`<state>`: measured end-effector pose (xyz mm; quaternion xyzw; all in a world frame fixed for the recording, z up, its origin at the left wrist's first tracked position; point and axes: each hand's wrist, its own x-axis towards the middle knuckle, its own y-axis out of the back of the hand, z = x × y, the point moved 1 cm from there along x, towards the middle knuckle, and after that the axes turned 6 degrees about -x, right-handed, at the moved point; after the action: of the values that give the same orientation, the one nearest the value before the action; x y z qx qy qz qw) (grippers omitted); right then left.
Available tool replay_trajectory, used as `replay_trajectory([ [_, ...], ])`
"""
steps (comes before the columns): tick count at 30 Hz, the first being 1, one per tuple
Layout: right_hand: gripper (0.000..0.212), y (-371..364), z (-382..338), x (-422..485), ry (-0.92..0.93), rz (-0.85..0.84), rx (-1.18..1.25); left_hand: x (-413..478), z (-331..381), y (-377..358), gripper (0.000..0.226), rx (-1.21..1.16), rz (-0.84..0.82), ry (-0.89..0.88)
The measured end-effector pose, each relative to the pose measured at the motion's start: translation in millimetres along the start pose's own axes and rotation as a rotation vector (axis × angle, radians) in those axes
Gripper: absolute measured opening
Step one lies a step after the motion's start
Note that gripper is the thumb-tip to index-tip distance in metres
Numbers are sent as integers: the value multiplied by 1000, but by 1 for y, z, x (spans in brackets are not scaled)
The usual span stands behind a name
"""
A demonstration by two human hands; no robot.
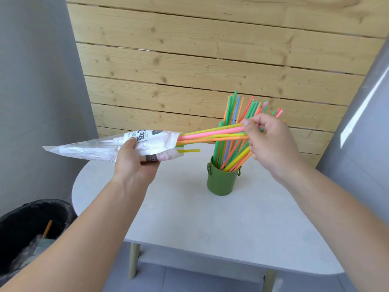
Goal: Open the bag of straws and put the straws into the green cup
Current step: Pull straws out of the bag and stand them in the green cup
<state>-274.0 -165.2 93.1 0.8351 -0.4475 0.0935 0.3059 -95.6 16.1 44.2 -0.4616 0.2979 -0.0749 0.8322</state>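
Above the white table [189, 218], the left hand [134, 163] grips the bag [88, 147]; the right hand [271, 142] pinches straws [210, 133] sticking from it.

Bare table top [200, 218] is open in lower centre, green cup [221, 182] right of centre has its mouth crowded by fanned straws [231, 110], a held straw bundle [210, 132] and bag [94, 147] bar mid-frame, slat wall [189, 60] closes off behind.

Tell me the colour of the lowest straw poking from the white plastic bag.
Yellow: the lowest thin plastic straw, head view.
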Motion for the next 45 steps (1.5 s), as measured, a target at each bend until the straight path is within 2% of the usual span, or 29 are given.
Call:
replay_trajectory([
  [4,20,18,3,6,-1,-10,-5,1,1,2,24,-5,0,-27],
  [10,20,48,9,7,-24,12,-20,2,4,2,11,-11,-5,-38],
  [17,24,73,11,-3,-62,25,-29,0,-1,1,15,9,-3,-5],
  [28,17,122,11,-11,-113,112,-110,-3,-13,-1,19,-10,2,25],
  [38,26,133,14,-11,-172,73,-300,-7,-17,-2,12,21,12,27],
  [45,24,122,6,-7,-139,55,-478,-5,-20,-1,15,19,-1,36],
])
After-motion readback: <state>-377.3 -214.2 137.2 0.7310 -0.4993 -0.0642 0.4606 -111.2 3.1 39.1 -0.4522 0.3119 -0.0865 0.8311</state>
